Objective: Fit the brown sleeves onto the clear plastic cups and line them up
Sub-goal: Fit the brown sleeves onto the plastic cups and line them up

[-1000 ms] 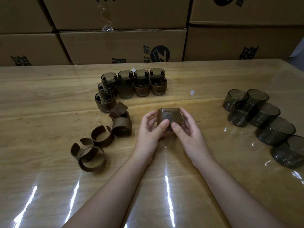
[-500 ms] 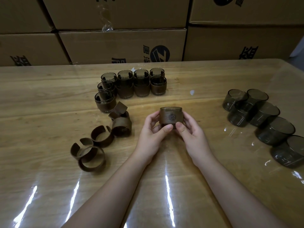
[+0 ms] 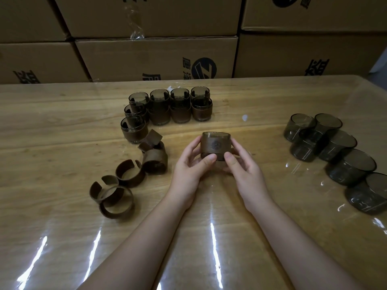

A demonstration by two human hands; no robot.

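A clear smoky cup wrapped in a brown sleeve (image 3: pixel 215 145) is held upright just above the table's middle. My left hand (image 3: pixel 190 168) grips its left side, thumb against the lower front. My right hand (image 3: pixel 243 166) grips its right side the same way. Several sleeved cups (image 3: pixel 167 106) stand grouped at the back left. Several loose brown sleeves (image 3: pixel 129 172) lie on the left. Several bare cups (image 3: pixel 335 147) are clustered on the right, some lying on their sides.
The wooden table (image 3: pixel 62 126) has a glossy clear cover with bright glare streaks near the front. Stacked cardboard boxes (image 3: pixel 157 57) wall off the far edge. A small white scrap (image 3: pixel 244 117) lies behind the held cup.
Both hands have lifted the sleeved cup a little and moved it away from me; the thumbs have slid down to its lower front.
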